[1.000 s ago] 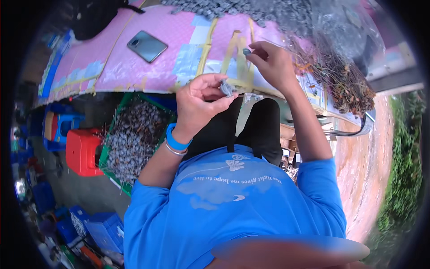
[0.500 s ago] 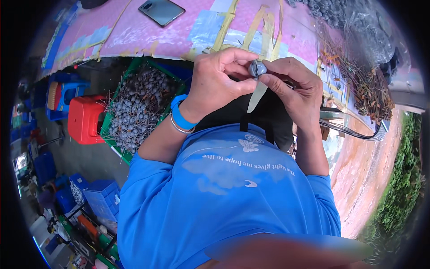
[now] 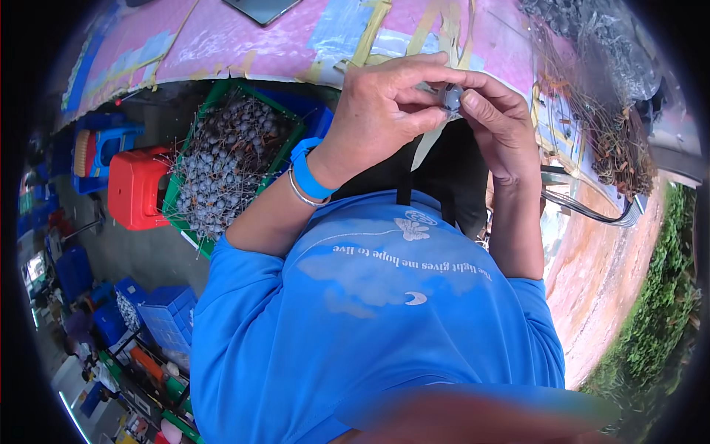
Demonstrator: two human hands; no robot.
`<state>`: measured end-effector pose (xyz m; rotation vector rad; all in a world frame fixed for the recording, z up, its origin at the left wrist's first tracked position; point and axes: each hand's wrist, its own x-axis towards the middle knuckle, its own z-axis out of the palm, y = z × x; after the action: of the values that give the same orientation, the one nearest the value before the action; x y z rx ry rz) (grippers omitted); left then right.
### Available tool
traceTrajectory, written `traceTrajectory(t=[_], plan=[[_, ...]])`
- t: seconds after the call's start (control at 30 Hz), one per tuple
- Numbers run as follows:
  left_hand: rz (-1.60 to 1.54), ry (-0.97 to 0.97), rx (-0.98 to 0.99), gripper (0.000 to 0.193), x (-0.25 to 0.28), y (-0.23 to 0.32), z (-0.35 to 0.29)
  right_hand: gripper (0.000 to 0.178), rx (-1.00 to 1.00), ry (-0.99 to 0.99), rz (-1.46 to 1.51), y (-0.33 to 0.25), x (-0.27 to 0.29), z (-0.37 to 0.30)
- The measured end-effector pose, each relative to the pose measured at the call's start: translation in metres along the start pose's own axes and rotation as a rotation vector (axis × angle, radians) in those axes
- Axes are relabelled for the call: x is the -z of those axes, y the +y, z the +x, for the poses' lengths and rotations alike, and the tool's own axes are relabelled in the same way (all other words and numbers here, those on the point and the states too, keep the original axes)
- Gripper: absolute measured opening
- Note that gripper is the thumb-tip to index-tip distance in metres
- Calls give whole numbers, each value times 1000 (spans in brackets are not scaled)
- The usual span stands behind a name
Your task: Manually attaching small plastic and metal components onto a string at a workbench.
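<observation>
A small, round, glossy grey piece is pinched between the fingertips of both hands, just over the table's near edge. My left hand grips it from the left, its index finger stretched across the far side. On the right side, the thumb and fingers of my right hand close on the same piece. The fingers partly cover it, so its exact kind cannot be made out. Below the hands a pale tape strip hangs down from the table edge.
A green crate holds many grey round pieces with thin stems. A red stool stands beside it. On the pink, tape-patched table lie a phone, a tangle of thin brown stems and clear plastic sheeting.
Both hands have shifted slightly up and to the right in the picture with the grey piece. My left index finger now reaches across to the right fingers, and the piece is more covered.
</observation>
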<state>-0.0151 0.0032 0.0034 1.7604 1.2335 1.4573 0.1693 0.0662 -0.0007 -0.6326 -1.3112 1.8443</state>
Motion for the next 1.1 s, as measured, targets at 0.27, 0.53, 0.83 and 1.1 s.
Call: traceTrajectory(t=[0.27, 0.53, 0.83, 1.1], plan=[[-117, 117, 65, 51, -21, 8, -4, 32, 112, 10, 317, 13, -16, 4], [-131, 136, -18, 33, -7, -6, -6, 26, 218, 89, 99, 19, -12, 0], [20, 30, -111, 26, 21, 15, -26, 25, 307, -119, -224, 5, -11, -17], [69, -15, -149, 25, 39, 21, -39, 22, 392, -322, -253, 8, -20, -2]])
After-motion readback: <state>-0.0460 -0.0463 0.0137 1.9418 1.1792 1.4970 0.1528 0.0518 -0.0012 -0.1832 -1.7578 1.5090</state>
